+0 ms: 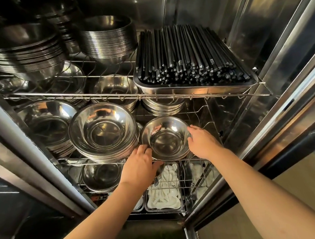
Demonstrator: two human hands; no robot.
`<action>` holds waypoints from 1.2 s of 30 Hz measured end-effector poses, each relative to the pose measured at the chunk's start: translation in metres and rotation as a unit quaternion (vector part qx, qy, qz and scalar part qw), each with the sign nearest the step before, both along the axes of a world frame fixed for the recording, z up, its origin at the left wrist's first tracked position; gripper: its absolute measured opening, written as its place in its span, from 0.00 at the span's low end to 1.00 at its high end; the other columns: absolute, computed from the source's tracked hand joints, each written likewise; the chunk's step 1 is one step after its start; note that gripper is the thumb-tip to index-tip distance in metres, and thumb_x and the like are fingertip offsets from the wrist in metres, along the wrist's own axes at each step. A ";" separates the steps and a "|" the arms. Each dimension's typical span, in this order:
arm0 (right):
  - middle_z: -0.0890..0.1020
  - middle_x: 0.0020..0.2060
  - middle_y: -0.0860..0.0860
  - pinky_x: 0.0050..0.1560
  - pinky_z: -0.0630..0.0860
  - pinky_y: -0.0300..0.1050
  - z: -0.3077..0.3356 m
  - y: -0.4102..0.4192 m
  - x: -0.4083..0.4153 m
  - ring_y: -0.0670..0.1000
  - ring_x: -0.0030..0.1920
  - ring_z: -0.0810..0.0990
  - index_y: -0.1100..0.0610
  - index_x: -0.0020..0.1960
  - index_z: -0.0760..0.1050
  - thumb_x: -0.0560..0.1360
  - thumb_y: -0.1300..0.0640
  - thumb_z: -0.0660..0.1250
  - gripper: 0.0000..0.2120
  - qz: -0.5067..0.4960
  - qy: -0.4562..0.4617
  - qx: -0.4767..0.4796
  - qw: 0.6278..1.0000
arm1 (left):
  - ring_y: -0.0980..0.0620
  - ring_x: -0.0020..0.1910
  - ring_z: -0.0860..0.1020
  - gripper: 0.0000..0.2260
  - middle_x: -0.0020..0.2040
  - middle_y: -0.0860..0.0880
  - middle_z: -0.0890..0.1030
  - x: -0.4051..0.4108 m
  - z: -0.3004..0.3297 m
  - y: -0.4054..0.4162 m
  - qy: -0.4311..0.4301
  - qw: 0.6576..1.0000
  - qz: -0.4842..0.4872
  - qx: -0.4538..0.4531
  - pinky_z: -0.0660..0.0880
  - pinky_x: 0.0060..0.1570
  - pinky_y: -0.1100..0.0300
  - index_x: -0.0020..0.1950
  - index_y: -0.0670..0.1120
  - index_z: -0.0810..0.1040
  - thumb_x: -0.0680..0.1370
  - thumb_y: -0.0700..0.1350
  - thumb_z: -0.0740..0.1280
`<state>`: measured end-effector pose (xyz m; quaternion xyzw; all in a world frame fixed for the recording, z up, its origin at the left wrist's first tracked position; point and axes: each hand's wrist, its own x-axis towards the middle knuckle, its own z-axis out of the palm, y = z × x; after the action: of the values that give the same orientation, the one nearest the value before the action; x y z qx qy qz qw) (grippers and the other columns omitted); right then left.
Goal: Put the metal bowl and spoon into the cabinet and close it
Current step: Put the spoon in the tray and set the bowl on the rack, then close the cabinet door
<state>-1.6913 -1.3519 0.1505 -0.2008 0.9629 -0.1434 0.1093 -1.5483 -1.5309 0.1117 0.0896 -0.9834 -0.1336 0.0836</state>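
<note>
Reaching into open cabinet (pixel 274 51), both arms extended. Left hand (pixel 140 166) curled on near-left rim of metal bowl (pixel 165 138); right hand (pixel 202 141) cupped on right rim. Bowl upright atop short stack at middle wire shelf (pixel 207 113) near edge, touching larger bowl stack (pixel 103 131) to left; open shelf room to right. One chopstick tray (pixel 190 56) above, two white-spoon trays (pixel 163 189) below. Metal spoon possibly under left hand, cannot tell.

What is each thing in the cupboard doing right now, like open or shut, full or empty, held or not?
Cabinet door: open.
Small bowl: empty, upright, on the middle shelf, a hand on each side.
Left hand: on the bowl's near-left rim.
Right hand: on the bowl's right rim.
Big bowl stack: upright, top bowl empty.
Chopstick tray: full, on the top shelf.
Spoon tray: holds white spoons.
</note>
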 end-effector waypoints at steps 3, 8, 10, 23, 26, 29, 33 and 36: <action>0.68 0.77 0.53 0.72 0.70 0.57 0.000 0.001 0.001 0.57 0.75 0.68 0.53 0.79 0.62 0.83 0.57 0.61 0.25 -0.028 0.003 -0.045 0.999 | 0.47 0.65 0.73 0.23 0.67 0.48 0.74 0.002 0.002 0.000 0.005 1.000 -0.006 -0.007 0.69 0.67 0.55 0.67 0.45 0.75 0.80 0.60 0.62; 0.78 0.67 0.57 0.59 0.81 0.57 0.002 -0.001 -0.005 0.58 0.59 0.82 0.55 0.73 0.72 0.82 0.62 0.61 0.19 -0.132 -0.042 -0.143 0.980 | 0.45 0.59 0.74 0.16 0.60 0.47 0.79 0.009 0.006 0.006 0.035 0.998 -0.047 -0.036 0.72 0.62 0.53 0.63 0.46 0.78 0.80 0.53 0.64; 0.83 0.60 0.58 0.48 0.85 0.53 0.002 0.000 -0.006 0.55 0.45 0.87 0.57 0.68 0.76 0.82 0.63 0.61 0.16 -0.144 -0.064 -0.158 0.975 | 0.44 0.55 0.76 0.12 0.54 0.47 0.82 0.011 0.007 0.007 0.042 0.997 -0.053 -0.045 0.75 0.57 0.52 0.58 0.45 0.81 0.80 0.50 0.65; 0.79 0.66 0.56 0.60 0.78 0.55 -0.006 0.009 0.014 0.59 0.63 0.78 0.53 0.75 0.68 0.85 0.52 0.56 0.20 -0.114 -0.005 -0.102 0.988 | 0.47 0.61 0.73 0.18 0.64 0.48 0.76 0.013 0.007 -0.005 0.000 0.999 -0.041 -0.024 0.75 0.59 0.52 0.68 0.48 0.74 0.81 0.54 0.61; 0.83 0.53 0.56 0.49 0.75 0.51 -0.011 0.018 0.029 0.57 0.54 0.80 0.56 0.63 0.75 0.85 0.50 0.50 0.18 -0.088 0.010 -0.051 0.995 | 0.46 0.63 0.73 0.26 0.68 0.48 0.73 0.024 0.000 -0.008 -0.006 0.999 -0.035 -0.028 0.74 0.62 0.52 0.74 0.47 0.67 0.79 0.58 0.61; 0.79 0.39 0.49 0.38 0.73 0.45 -0.013 0.029 0.054 0.52 0.42 0.78 0.54 0.48 0.75 0.84 0.48 0.51 0.18 -0.061 -0.010 -0.004 0.998 | 0.46 0.68 0.72 0.33 0.70 0.48 0.72 0.035 -0.009 -0.014 -0.023 0.998 -0.038 -0.037 0.70 0.68 0.49 0.78 0.47 0.61 0.78 0.62 0.60; 0.79 0.63 0.51 0.59 0.78 0.52 -0.010 0.046 0.096 0.55 0.61 0.77 0.53 0.69 0.74 0.81 0.47 0.60 0.19 -0.009 0.048 0.061 0.997 | 0.44 0.73 0.67 0.32 0.72 0.47 0.71 0.047 -0.014 -0.016 -0.070 0.993 -0.057 -0.072 0.67 0.71 0.46 0.76 0.48 0.65 0.77 0.66 0.57; 0.81 0.58 0.53 0.59 0.77 0.53 -0.001 0.062 0.131 0.56 0.60 0.77 0.54 0.63 0.79 0.80 0.48 0.62 0.17 -0.030 0.098 0.076 0.992 | 0.42 0.71 0.69 0.29 0.70 0.45 0.73 0.054 -0.008 -0.007 -0.081 0.990 -0.090 -0.072 0.69 0.68 0.44 0.70 0.49 0.74 0.76 0.65 0.61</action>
<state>-1.5601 -1.2901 0.1494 -0.1760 0.9827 -0.0527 0.0251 -1.4942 -1.5375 0.1040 0.0048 -0.9981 -0.0619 -0.0026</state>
